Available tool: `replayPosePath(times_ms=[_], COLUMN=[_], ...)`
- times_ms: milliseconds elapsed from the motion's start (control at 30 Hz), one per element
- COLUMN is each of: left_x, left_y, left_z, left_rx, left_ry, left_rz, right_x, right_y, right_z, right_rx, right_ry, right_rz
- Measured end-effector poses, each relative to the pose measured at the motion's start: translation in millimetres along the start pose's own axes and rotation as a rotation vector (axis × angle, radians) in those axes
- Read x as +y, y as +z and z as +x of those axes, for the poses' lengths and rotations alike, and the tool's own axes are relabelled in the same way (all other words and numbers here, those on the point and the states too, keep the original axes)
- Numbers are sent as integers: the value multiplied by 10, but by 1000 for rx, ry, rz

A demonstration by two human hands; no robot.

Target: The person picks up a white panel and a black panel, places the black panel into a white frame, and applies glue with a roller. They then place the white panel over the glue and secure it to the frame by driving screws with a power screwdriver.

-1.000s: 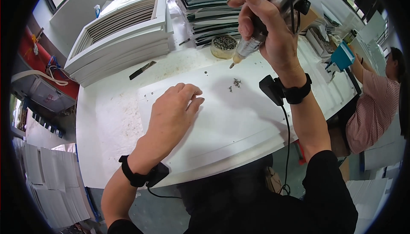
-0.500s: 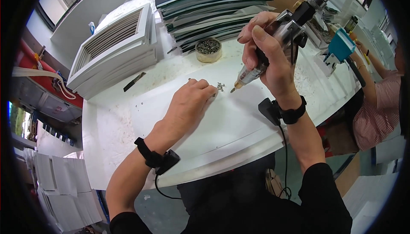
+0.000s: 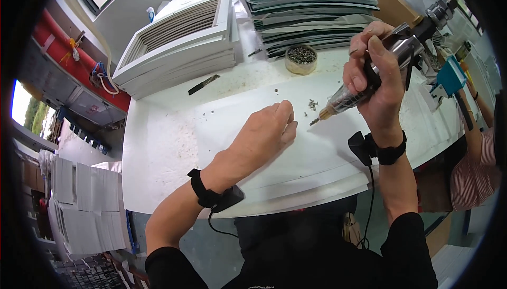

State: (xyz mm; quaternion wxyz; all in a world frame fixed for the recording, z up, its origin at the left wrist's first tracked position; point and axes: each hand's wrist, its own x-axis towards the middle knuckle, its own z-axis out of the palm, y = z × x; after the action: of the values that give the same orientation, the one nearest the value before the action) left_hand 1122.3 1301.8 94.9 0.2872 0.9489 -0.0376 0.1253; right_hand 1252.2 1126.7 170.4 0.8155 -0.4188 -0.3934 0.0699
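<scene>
My right hand (image 3: 384, 72) grips a pneumatic screwdriver (image 3: 344, 98), its bit pointing down and left just above the white sheet on the table. A small cluster of loose screws (image 3: 313, 105) lies on that sheet, next to the bit. Left of the screws, my left hand (image 3: 268, 129) rests low over the sheet, fingers curled together with the thumb against them. Whatever the fingertips hold, if anything, is hidden. Each wrist wears a black strap with a small cabled box.
Behind my hands stands a round tub of screws (image 3: 301, 60). White louvred frames (image 3: 174, 34) are stacked back left, glass panels (image 3: 317, 21) at the back. A knife (image 3: 204, 84) lies near the frames. To the right are a teal tool (image 3: 450, 77) and another person's arm (image 3: 474, 144).
The view has turned left, so the table things appear farther right. My left hand has drawn back from the screw cluster, fingers curled. The screwdriver stays in my right hand, beside the screws.
</scene>
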Motion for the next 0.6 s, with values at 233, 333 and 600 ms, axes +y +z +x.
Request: replayPosePath(times_ms=[233, 333, 600], left_x=[-41, -175, -234], left_y=[-275, -267, -299], left_z=[-895, -1169, -1565], left_rx=[126, 269, 364], left_ry=[-477, -504, -514], left_rz=[-658, -982, -1277], right_x=[73, 154, 275], right_y=[664, 909, 1288], right_z=[-51, -50, -176], right_rx=[-72, -140, -222], right_ry=[13, 14, 68], right_rz=[151, 236, 295])
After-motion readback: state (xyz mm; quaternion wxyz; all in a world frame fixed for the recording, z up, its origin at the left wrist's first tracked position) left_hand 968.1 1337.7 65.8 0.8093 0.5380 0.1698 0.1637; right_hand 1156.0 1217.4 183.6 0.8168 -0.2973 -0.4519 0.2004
